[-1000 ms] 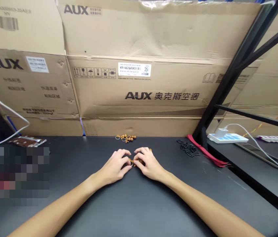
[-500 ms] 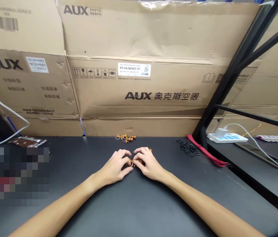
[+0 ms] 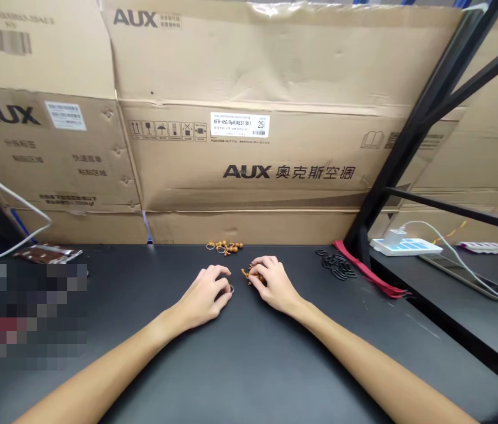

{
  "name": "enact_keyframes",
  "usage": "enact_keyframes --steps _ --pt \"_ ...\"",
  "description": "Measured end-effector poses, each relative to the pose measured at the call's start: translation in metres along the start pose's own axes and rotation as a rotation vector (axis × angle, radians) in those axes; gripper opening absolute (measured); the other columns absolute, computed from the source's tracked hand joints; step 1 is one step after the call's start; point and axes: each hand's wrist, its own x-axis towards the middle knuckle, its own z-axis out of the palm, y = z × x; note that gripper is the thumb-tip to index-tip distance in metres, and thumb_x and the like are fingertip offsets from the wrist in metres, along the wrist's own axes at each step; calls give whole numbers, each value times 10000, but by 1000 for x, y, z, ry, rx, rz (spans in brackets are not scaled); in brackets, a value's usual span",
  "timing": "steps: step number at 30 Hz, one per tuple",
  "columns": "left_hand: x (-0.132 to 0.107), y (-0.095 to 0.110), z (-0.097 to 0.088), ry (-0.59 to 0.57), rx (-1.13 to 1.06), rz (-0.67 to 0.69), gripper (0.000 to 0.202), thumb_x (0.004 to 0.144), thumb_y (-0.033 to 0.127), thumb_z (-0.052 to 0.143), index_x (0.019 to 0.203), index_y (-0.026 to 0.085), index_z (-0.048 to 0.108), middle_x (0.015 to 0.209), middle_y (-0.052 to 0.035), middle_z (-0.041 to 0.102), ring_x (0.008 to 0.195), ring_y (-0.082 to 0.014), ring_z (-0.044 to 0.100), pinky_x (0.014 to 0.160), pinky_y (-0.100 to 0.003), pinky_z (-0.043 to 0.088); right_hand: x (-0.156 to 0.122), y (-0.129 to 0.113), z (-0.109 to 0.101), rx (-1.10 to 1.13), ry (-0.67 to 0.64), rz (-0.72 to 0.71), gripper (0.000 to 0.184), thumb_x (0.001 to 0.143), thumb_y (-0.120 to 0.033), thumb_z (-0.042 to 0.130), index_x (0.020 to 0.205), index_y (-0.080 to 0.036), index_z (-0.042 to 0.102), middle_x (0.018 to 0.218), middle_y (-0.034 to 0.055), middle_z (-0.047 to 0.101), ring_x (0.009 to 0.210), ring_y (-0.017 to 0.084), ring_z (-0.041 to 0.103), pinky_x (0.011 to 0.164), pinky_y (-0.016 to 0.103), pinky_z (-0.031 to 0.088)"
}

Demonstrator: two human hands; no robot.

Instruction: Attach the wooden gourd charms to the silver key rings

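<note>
In the middle of the dark table, my left hand (image 3: 205,296) pinches a small silvery metal ring (image 3: 232,289) between thumb and fingers. To its right, my right hand (image 3: 274,284) is closed on a brown beaded cord charm (image 3: 247,274), whose cord end sticks out toward the left. Most of that charm is hidden under my fingers. A gap of bare tabletop separates the two hands. Beyond them, near the cardboard, lies a small cluster of beaded key rings (image 3: 226,247) with yellow-brown beads and metal rings.
Large cardboard boxes (image 3: 249,76) wall off the back. Several black oval links (image 3: 338,265) and a red strap (image 3: 368,271) lie at right by a black metal frame (image 3: 425,123). A white power strip (image 3: 406,247) is beyond it. A brown plastic packet (image 3: 48,254) sits at left.
My hands have moved apart. My right hand has shifted slightly right and away with the beaded charm, while the metal ring stays with my left hand, now apart from the charm.
</note>
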Motion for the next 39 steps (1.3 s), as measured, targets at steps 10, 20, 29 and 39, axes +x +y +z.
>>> enact_keyframes --steps 10,20,29,39 --pt "-2 -27 -3 80 89 -150 183 851 364 572 910 193 595 1135 -79 558 998 -239 542 879 -426 435 -1 -6 -3 -123 -35 18 200 836 -358 599 985 -229 640 1138 103 573 1118 279 451 865 444 396" --pt "0 -40 1 35 75 -159 220 900 215 462 995 190 660 1026 -66 697 942 -227 658 875 -353 500 2 24 13 -25 -94 32 270 944 -240 429 1062 -215 670 1162 85 631 1109 217 551 946 387 459" --pt "9 -56 8 128 199 -220 278 852 88 413 1029 148 620 1145 -133 630 1073 -273 593 931 -420 468 12 49 23 -10 -66 44 283 932 -190 421 1067 -182 669 1212 122 636 1189 247 549 1012 477 438" --pt "51 -57 22 50 243 -97 267 911 223 440 1125 182 592 1191 -109 638 1175 -254 540 1076 -509 283 15 47 22 -36 -53 46 303 946 -203 394 1095 -175 656 1242 128 614 1252 236 493 1043 463 416"
